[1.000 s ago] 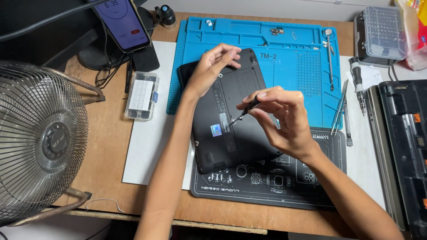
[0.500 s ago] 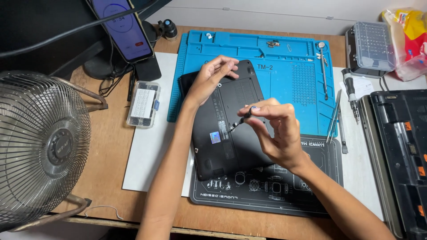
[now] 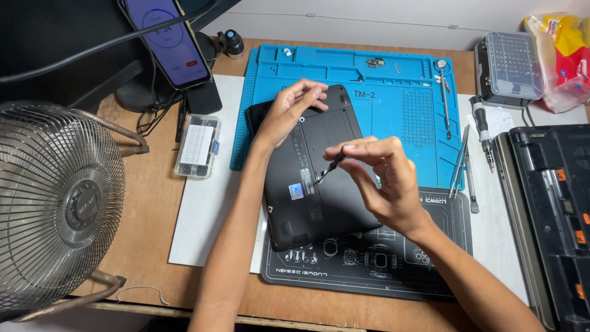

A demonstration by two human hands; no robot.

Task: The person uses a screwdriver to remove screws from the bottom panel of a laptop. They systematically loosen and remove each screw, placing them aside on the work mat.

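Head view. Left hand (image 3: 289,112): fingers loosely curled, tips pressing the far edge of the black laptop base (image 3: 313,166) (matte plastic, lying across the blue mat (image 3: 393,92) and the black mat (image 3: 369,264)). Right hand (image 3: 384,181): fingertips pinched on a slim screwdriver (image 3: 329,167), tip on the base; any screw too small to discern.

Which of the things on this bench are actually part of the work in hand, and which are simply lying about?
In use:
- black laptop, underside up, steadied by the left hand
- small screwdriver, pinched in the right hand, tip on the laptop
- dark work mat under it

Lying about:
- blue mat
- phone
- wire fan
- clear parts box
- bit case
- spare screwdrivers
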